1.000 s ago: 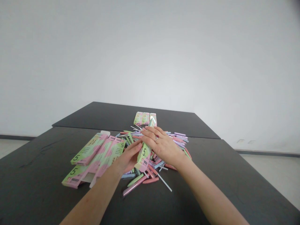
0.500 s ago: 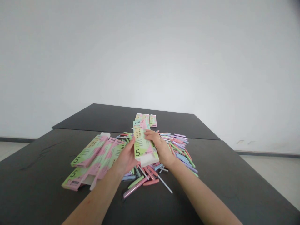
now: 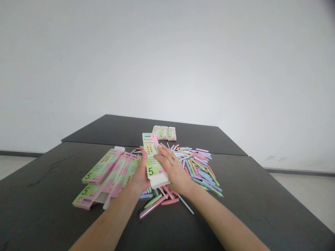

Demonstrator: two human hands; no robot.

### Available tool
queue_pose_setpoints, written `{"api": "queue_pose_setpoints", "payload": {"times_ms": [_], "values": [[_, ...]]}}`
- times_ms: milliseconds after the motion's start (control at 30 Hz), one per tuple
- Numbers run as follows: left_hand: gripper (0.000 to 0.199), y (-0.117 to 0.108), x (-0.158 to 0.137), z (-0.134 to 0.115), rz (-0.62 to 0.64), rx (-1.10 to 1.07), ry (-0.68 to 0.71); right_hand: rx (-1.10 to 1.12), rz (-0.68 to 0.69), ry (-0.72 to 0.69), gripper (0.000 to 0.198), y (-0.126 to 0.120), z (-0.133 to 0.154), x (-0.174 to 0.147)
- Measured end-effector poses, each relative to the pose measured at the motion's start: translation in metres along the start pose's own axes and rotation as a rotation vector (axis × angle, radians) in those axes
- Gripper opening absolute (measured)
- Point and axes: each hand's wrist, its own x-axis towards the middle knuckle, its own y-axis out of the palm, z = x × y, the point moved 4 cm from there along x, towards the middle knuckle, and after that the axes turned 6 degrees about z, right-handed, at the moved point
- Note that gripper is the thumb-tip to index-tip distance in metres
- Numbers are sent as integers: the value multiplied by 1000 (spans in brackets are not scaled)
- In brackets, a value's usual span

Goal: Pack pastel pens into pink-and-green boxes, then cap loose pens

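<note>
A pink and green cardboard pen box [image 3: 150, 153] with a large "5" on its front is held up over a heap of pens. My left hand [image 3: 140, 176] grips its left edge, the thumb along the side. Across the box's right side lie the fingers of my right hand [image 3: 176, 172], which wears a ring and is closed on the box. A white flap [image 3: 160, 180] sticks out at the near end. Beneath and around are many pastel pens [image 3: 202, 174] and thin white sticks [image 3: 186, 204], partly hidden by my hands.
Several similar boxes [image 3: 101, 167] lie piled on the left, some with end flaps open. Three more boxes [image 3: 163, 133] stand in a row farther back. The black table [image 3: 248, 202] has a seam across it, and a pale wall rises behind.
The box has shifted slightly left and turned a little in my hands. My right hand has moved lower and farther across its front. The pens and other boxes stay put.
</note>
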Motion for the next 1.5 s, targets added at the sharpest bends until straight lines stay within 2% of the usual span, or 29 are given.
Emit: {"api": "queue_pose_setpoints", "payload": {"times_ms": [100, 200, 267, 333, 467, 567, 833, 1133, 1300, 1500], "values": [[65, -5, 1, -6, -64, 5, 70, 166, -176, 109, 42, -11, -2, -5], [61, -10, 2, -13, -113, 19, 128, 395, -280, 319, 26, -14, -4, -11], [60, -12, 2, -15, -118, 16, 144, 501, -246, 416, 21, -12, 2, -14], [60, -12, 3, -16, -109, 2, 154, 534, -191, 439, 17, -9, 11, -15], [61, -10, 3, -15, -108, -20, 186, 447, -143, 520, 33, -9, 23, -15], [63, -11, 2, -14, -117, 13, 239, 370, -129, 599, 31, -10, 23, -15], [66, -11, 1, -12, -83, 73, 245, 318, -64, 506, 37, -14, 23, -14], [65, -17, 2, -12, -125, 114, 286, 105, -59, 557, 36, -12, 26, -17], [65, -18, 2, -10, -145, 102, 293, 99, -30, 555, 27, -10, 26, -17], [62, -9, 0, -11, -162, 93, 313, 126, -59, 570, 24, -10, 23, -18]]}}
